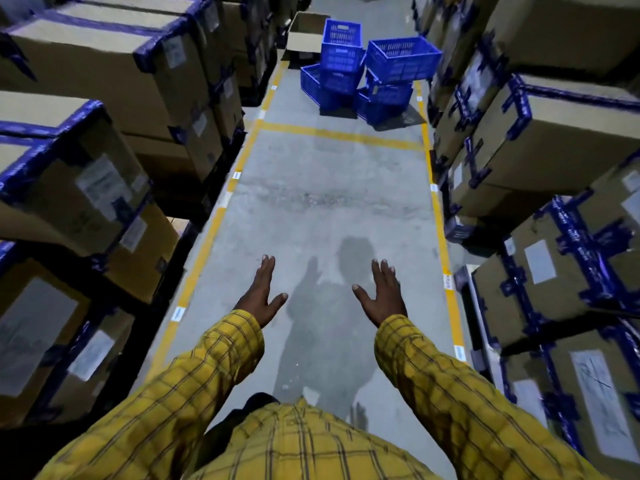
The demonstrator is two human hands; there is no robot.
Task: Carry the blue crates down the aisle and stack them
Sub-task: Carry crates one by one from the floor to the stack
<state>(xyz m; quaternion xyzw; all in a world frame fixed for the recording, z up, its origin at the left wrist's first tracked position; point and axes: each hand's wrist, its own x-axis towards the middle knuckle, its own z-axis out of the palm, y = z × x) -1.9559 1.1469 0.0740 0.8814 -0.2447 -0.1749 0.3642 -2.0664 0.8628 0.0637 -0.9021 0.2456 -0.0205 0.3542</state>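
Several blue slatted plastic crates (370, 74) stand in a loose pile at the far end of the aisle, some stacked, one (403, 57) tilted on top at the right. My left hand (261, 296) and my right hand (382, 294) are stretched out in front of me over the bare floor, palms facing each other, fingers spread, nothing in them. Both hands are far short of the crates. My sleeves are yellow plaid.
Tall stacks of cardboard boxes (114, 74) with blue tape line the left side, and more boxes (540, 143) line the right. Yellow floor lines (341, 135) mark the grey concrete aisle. An open cardboard box (304, 36) sits behind the crates.
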